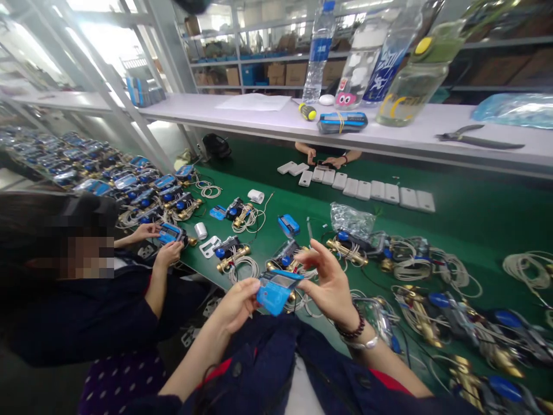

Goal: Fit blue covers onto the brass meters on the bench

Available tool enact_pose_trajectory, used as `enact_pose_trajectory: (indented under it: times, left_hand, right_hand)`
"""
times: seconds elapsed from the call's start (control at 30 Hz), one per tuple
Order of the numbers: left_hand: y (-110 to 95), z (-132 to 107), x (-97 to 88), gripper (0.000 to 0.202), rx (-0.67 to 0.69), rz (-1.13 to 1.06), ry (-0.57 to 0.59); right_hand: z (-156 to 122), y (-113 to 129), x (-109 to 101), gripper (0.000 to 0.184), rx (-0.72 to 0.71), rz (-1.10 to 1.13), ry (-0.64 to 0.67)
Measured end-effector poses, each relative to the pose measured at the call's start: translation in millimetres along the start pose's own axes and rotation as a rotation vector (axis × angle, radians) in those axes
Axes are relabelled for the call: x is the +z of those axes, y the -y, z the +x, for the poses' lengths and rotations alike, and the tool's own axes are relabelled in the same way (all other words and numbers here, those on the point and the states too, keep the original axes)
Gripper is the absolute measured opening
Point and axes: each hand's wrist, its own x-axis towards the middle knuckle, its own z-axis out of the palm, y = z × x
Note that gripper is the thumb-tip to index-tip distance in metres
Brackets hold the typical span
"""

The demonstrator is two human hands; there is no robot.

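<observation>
My left hand pinches the left edge of a thin blue label panel, which has a greyish window along its upper part. The panel is tilted, just above the table's near edge. My right hand is open to its right, fingers raised and spread. Its thumb lies at the panel's right corner; whether they touch I cannot tell. Just beyond my hands lies a brass-bodied meter with a dark housing and blue cap, partly hidden. Another blue-faced piece rests farther back on the green table.
Coiled-cable meters crowd the right. At left, a co-worker's hands hold a blue-faced meter. Another person's hands are behind a row of white cases. An overhead shelf carries bottles and pliers.
</observation>
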Motion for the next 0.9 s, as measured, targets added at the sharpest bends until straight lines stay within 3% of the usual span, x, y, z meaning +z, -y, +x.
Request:
enact_pose_trajectory:
  times: [0.1, 0.17, 0.27, 0.33, 0.4, 0.53, 0.73, 0.9]
  left_hand:
    - [-16.7, -1.8, -3.3, 0.040, 0.258, 0.022, -0.159]
    - [-27.3, -5.0, 0.5, 0.039, 0.417, 0.084, -0.225]
    - [-37.8, -12.5, 16.4, 0.032, 0.548, 0.232, -0.221]
    - [-41.9, -18.5, 31.2, 0.031, 0.602, 0.320, -0.200]
    - [-45.3, -24.4, 46.6, 0.043, 0.634, 0.374, -0.166]
    - [-52.1, -33.4, 70.5, 0.069, 0.606, 0.383, -0.059]
    - [-54.8, -34.9, 83.7, 0.070, 0.500, 0.322, 0.037]
    - [-52.3, -33.5, 86.1, 0.073, 0.436, 0.268, 0.044]
  right_hand:
    - [7.6, 6.5, -23.5, 0.065, 0.010, -0.039, -0.044]
    - [12.6, 9.5, -36.9, 0.041, -0.024, -0.070, -0.224]
    - [16.1, 9.2, -46.1, 0.008, -0.029, -0.196, -0.501]
    - [15.9, 8.6, -44.1, 0.009, 0.076, -0.196, -0.551]
    - [15.2, 11.7, -38.1, 0.019, 0.221, -0.098, -0.502]
    - [16.3, 34.0, -26.3, 0.058, 0.455, 0.216, -0.301]
    - [16.0, 67.0, -30.2, 0.067, 0.662, 0.639, -0.057]
    - [8.7, 70.9, -34.2, 0.072, 0.682, 0.665, 0.001]
